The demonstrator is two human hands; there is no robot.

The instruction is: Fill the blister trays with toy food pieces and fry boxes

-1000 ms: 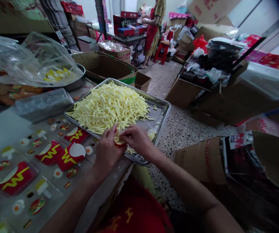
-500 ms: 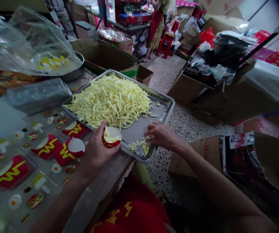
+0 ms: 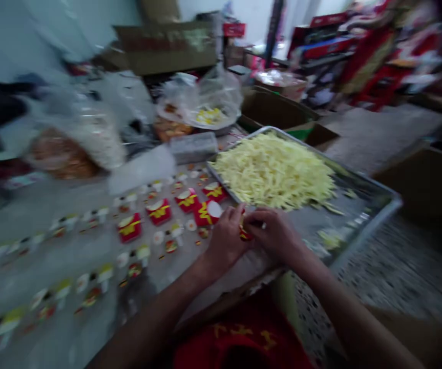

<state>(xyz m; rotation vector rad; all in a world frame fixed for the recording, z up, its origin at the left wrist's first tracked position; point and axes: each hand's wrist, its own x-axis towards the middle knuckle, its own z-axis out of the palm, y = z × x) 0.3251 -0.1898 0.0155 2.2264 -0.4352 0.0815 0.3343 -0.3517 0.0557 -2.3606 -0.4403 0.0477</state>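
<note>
My left hand (image 3: pixel 226 237) is wrapped round a small red and yellow fries carton (image 3: pixel 245 233), mostly hidden by the fingers. Against the carton's open top, my right hand (image 3: pixel 274 233) is closed in a pinch, with a pale end of fry-shaped pieces (image 3: pixel 264 225) showing at the fingers. Behind both hands a large heap of pale yellow fry-shaped pieces (image 3: pixel 274 171) lies in a metal tray (image 3: pixel 392 201). Just left of my left hand lies another red carton (image 3: pixel 202 214) with a white round top. Blur hides the finer detail.
Several flat red cartons (image 3: pixel 158 211) and rows of small food-shaped pieces (image 3: pixel 92 296) cover the table to the left. Plastic bags (image 3: pixel 100 136) stand at the back. An open cardboard box (image 3: pixel 278 105) sits beyond the tray, with speckled floor (image 3: pixel 320 328) at the right.
My right hand has left the tray's near corner and come over to the carton in my left hand. The view has swung left, showing more of the table.
</note>
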